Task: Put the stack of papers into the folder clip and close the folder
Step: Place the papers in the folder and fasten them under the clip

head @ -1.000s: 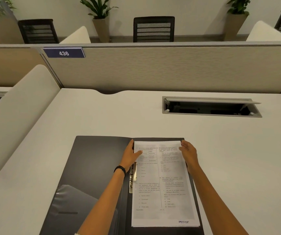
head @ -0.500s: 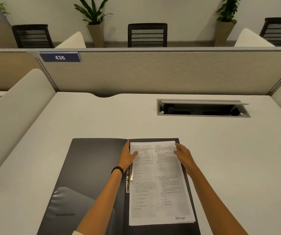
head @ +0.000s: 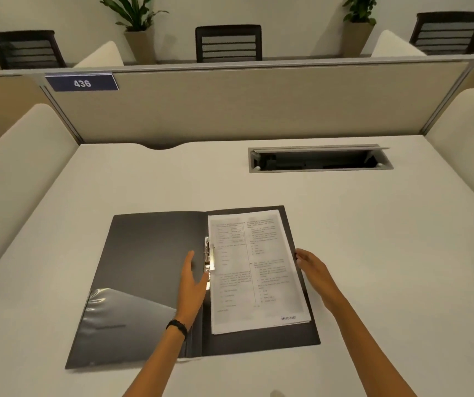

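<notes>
Papers (head: 258, 270) lie lengthwise on the open folder (head: 149, 253), long axis pointing away.

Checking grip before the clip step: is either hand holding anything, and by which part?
Neither hand has a closed hold. The left hand lies open beside the metal clip; the right hand touches the paper stack at its right edge, fingers only.
</notes>
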`<state>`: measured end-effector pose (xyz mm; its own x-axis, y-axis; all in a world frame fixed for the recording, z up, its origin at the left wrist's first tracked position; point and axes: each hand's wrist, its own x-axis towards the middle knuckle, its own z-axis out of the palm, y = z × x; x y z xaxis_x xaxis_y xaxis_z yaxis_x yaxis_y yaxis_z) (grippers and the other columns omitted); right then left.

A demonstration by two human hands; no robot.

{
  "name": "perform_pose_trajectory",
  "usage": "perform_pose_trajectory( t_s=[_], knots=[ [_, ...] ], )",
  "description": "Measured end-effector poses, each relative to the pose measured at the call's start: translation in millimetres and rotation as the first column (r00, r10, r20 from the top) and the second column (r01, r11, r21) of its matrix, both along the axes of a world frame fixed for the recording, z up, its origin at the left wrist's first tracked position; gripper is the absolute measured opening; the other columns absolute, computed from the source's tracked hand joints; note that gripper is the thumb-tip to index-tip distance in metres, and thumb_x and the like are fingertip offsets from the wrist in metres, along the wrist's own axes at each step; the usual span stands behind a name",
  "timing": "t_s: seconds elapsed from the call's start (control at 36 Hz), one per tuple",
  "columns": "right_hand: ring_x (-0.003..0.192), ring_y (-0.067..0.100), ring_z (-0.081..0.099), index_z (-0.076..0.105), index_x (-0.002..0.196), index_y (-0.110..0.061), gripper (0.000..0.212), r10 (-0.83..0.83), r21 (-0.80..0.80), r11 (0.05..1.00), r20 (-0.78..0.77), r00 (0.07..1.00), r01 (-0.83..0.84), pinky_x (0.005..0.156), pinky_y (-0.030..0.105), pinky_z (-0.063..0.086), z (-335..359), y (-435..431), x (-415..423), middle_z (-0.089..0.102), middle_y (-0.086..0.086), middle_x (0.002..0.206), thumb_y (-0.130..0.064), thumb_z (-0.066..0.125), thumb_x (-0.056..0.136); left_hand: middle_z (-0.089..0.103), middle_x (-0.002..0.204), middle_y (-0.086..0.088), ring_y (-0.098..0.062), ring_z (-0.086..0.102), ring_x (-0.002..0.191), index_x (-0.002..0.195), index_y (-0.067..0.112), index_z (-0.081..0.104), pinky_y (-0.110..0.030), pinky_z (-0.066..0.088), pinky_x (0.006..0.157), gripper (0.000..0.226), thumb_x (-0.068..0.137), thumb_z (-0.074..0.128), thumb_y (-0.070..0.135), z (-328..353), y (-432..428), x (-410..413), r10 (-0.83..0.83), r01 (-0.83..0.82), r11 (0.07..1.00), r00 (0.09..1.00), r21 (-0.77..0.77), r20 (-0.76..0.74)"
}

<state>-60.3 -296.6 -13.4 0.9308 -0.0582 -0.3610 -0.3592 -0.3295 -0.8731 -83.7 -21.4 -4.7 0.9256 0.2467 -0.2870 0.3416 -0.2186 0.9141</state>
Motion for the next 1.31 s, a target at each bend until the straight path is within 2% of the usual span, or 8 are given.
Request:
perform_pose_trajectory(
  t_s=[0.36, 0.47, 0.56, 0.75, 0.89, 1.0, 1.22, 1.31],
  knots=[
    [0.120, 0.019, 0.047, 0.043, 0.129, -0.021, 0.038, -0.044, 0.036, 0.998, 0.018, 0.999, 0.043, 0.101, 0.036, 0.041, -7, -5, -49, 0.049, 0.000, 0.132, -0.033, 0.041, 0.094, 0.037, 0.141, 0.005, -0.012, 0.039, 0.124, 0.141, 0.026, 0.024, -0.036, 0.040, 0.102, 0.046, 0.096, 0.029, 0.033, -8, -27, -69, 0.007, -0.015, 0.988, 0.999, -0.153, -0.050],
    [0.114, 0.013, 0.047, 0.043, 0.128, -0.022, 0.035, -0.042, 0.063, 0.997, 0.029, 0.999, 0.040, 0.087, 0.019, 0.043, -5, 0, -58, 0.049, -0.006, 0.125, -0.032, 0.038, 0.094, 0.033, 0.147, 0.001, -0.018, 0.033, 0.134, 0.142, 0.025, 0.023, -0.046, 0.031, 0.112, 0.050, 0.094, 0.019, 0.039, -7, -31, -74, 0.035, -0.044, 0.979, 0.998, -0.201, -0.050],
    [0.114, 0.012, 0.047, 0.040, 0.125, -0.029, 0.047, -0.062, 0.159, 0.986, 0.034, 0.997, 0.056, 0.078, 0.010, 0.043, -3, 7, -66, 0.048, -0.010, 0.123, -0.055, 0.035, 0.086, 0.039, 0.139, 0.004, -0.014, 0.039, 0.125, 0.140, 0.024, 0.026, -0.037, 0.033, 0.105, 0.049, 0.096, 0.011, 0.039, -5, -32, -74, 0.062, -0.090, 0.950, 0.993, -0.298, -0.102],
    [0.122, 0.016, 0.044, 0.036, 0.134, -0.026, 0.041, -0.179, 0.222, 0.961, 0.034, 0.983, 0.168, 0.097, 0.028, 0.038, -15, 21, -72, 0.043, -0.007, 0.133, -0.036, 0.023, 0.097, 0.042, 0.125, 0.010, -0.013, 0.042, 0.115, 0.140, 0.022, 0.027, -0.031, 0.034, 0.095, 0.052, 0.097, 0.001, 0.037, 8, -36, -75, 0.075, -0.119, 0.903, 0.990, -0.413, -0.121],
    [0.119, 0.015, 0.047, 0.037, 0.127, -0.034, 0.079, -0.210, 0.232, 0.953, 0.042, 0.977, 0.194, 0.100, 0.034, 0.041, -20, 22, -73, 0.046, -0.008, 0.132, -0.083, 0.029, 0.066, 0.044, 0.124, 0.008, -0.006, 0.054, 0.101, 0.139, 0.024, 0.026, -0.031, 0.039, 0.091, 0.051, 0.096, 0.002, 0.038, 9, -38, -76, 0.044, -0.092, 0.906, 0.991, -0.412, -0.125],
    [0.118, 0.019, 0.049, 0.039, 0.125, -0.034, 0.038, -0.188, 0.231, 0.956, 0.008, 0.982, 0.181, 0.091, 0.028, 0.045, -17, 20, -72, 0.048, -0.007, 0.128, -0.049, 0.028, 0.092, 0.048, 0.123, 0.006, -0.009, 0.055, 0.100, 0.139, 0.025, 0.028, -0.029, 0.044, 0.088, 0.053, 0.096, 0.002, 0.041, 8, -39, -77, 0.028, -0.077, 0.909, 0.992, -0.410, -0.123],
    [0.114, 0.015, 0.050, 0.038, 0.134, -0.022, 0.049, -0.221, 0.273, 0.935, -0.046, 0.974, 0.225, 0.075, 0.012, 0.051, -13, 21, -74, 0.048, -0.004, 0.130, -0.044, 0.022, 0.093, 0.052, 0.123, 0.006, -0.009, 0.057, 0.101, 0.133, 0.034, 0.033, -0.021, 0.052, 0.076, 0.050, 0.095, 0.003, 0.045, 5, -39, -77, 0.013, -0.060, 0.920, 0.992, -0.387, -0.122],
    [0.114, 0.014, 0.048, 0.038, 0.134, -0.023, 0.048, -0.214, 0.305, 0.924, -0.083, 0.973, 0.229, 0.086, 0.022, 0.046, -13, 19, -77, 0.047, -0.002, 0.133, -0.044, 0.019, 0.095, 0.054, 0.115, 0.012, -0.004, 0.057, 0.096, 0.129, 0.037, 0.032, -0.018, 0.051, 0.073, 0.046, 0.095, 0.002, 0.044, 7, -37, -78, -0.012, -0.043, 0.915, 0.991, -0.401, -0.134]
  ],
)
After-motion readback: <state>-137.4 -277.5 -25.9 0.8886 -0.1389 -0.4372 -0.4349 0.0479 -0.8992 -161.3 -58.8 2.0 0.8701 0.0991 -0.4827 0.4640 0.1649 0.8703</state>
